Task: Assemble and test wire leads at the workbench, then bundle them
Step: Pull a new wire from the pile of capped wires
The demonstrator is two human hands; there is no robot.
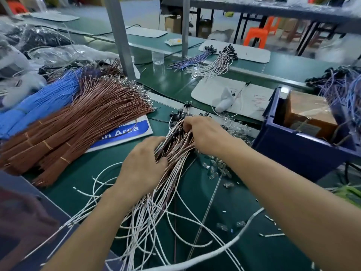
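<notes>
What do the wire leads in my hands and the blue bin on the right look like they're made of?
The wire leads seem plastic-insulated: smooth white and brownish jackets that bend freely; metal inside is likely but unseen. The blue bin looks like moulded plastic: even colour, smooth, slightly glossy walls.

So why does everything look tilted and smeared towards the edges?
Head view: the wide lens leans the grey post sideways; motion smears the blue sign; the left hand, right hand and wire bundle look sharper; light is even, without harsh shadows.
</notes>
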